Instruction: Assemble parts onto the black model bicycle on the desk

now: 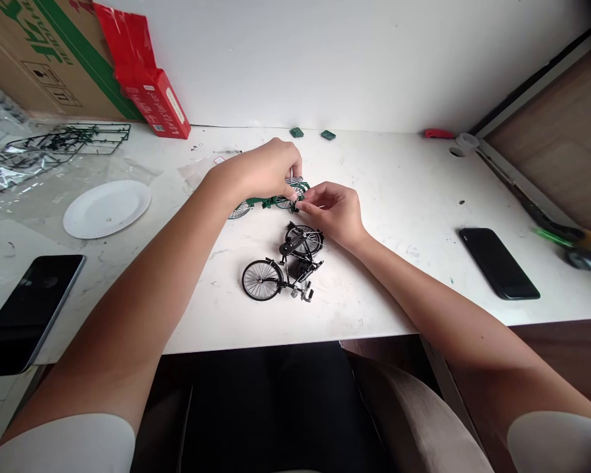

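Observation:
A small green model bicycle [268,202] lies on the white table [398,197], partly hidden under my hands. My left hand [268,169] is closed over its top, fingers pinched on the frame near the rear wheel. My right hand [332,211] pinches the same end of the green bicycle with its fingertips, touching the left hand's fingers. Just in front of them stands a black model bicycle [285,263], free of both hands.
A white plate [107,208] and green plastic part frames [64,141] lie at the left. A dark tablet [22,312] lies near the left edge, a black phone [498,263] at the right. Red box [150,85], cardboard box [39,52] and two green pieces [312,134] sit by the wall.

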